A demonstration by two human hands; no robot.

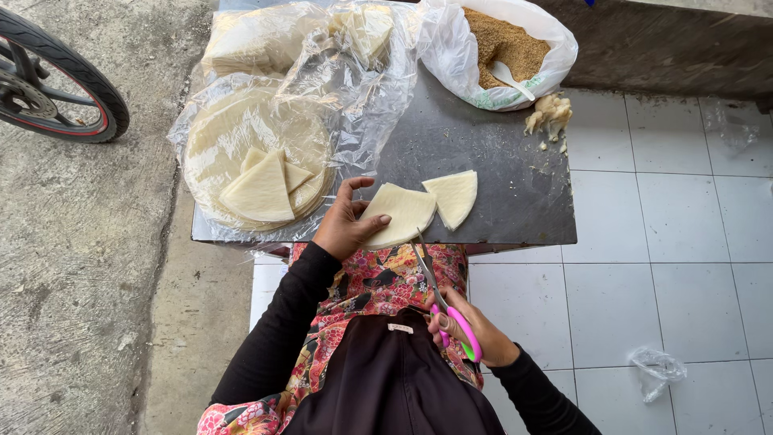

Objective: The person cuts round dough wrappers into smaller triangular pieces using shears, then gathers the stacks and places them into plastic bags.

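- Head view: we see the left hand [345, 227] gripping a pale, fan-shaped stack of thin wrapper sheets [400, 213] at the near edge of the dark metal table [515, 209], thumb on top.
- The right hand [471, 329] is clenched around the pink-and-green handles of metal scissors [441, 302], whose blades reach up to the stack's lower edge.
- A second cut wedge of pale wrappers [453, 196] lies just beside the held stack.
- To the left we find a round pile of wrappers in clear plastic [256, 157], with cut wedges on top.
- At the far edge, a white plastic bag of brown crumbs [503, 48] holds a white spoon [510, 78].
- A bicycle wheel [56, 80] stands on the concrete at far left.
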